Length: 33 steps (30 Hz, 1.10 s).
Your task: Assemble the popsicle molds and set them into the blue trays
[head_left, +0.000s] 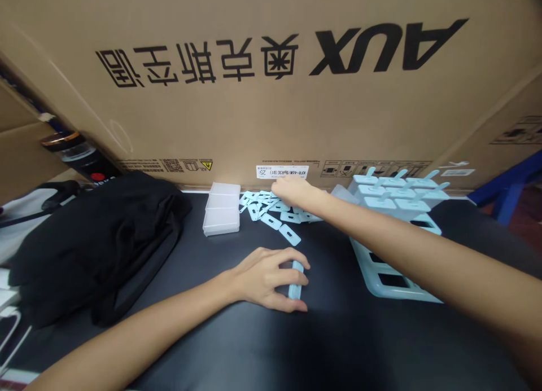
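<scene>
Technician: What was the state of the fingers?

Supervisor: The left hand [269, 278] had its fingers curled in a C, with little opening left, around a pale-blue block [295, 286]. The thumb lay at the near end and the bent fingers at the far end and across the top. The right hand [293, 190] was bent over the far side of a pile of pale-blue slotted plates [266, 218]; its fingertips were hidden, so its opening and any hold could not be told.

Technician: How was the step best carried out?

Supervisor: In my judgement, the block called for light, even pressure at its ends, steadied low over the bench [339, 346]. At the pile, one plate by its edges was the sound pick; the plates overlapped, so a broad pinch risked dragging neighbours along.

Technician: And clearances?

Supervisor: Translucent cases [222, 210] were stacked just left of the pile. To the right, the forearm crossed above a pale-blue rack [376, 286], near the ice-pop molds [396, 196]; a raised elbow was advisable there. Behind stood the AUX carton [203, 120], which limited reach past the pile. A black bag [88, 238] lay at far left, clear of both hands.
</scene>
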Available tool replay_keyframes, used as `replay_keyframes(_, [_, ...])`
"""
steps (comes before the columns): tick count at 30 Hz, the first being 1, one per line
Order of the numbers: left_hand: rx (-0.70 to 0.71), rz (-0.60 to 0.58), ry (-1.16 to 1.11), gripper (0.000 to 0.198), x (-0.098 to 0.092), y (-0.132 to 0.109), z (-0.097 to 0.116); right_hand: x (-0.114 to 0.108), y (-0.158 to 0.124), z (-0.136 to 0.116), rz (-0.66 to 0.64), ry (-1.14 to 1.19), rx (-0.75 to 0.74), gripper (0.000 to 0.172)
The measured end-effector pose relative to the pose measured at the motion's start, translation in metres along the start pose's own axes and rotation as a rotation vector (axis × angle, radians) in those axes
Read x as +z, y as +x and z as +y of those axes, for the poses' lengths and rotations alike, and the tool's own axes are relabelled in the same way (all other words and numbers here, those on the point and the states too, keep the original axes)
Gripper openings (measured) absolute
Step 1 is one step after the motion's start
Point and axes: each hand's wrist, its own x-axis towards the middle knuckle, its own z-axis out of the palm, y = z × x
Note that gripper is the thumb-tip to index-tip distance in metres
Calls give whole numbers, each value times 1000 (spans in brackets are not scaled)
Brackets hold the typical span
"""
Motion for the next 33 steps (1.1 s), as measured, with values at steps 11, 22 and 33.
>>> replay_keyframes(11, [46,-42,3,51,-3,5,0,1,10,0,-19,-1,-6,35])
replay_keyframes(22, [9,-87,37,41,-6,5,0,-2,5,7,-81,-22,-56,27])
replay_keyframes(33, [5,-170,-57,39,-11,7,1,-11,-10,12,63,-10,-69,24])
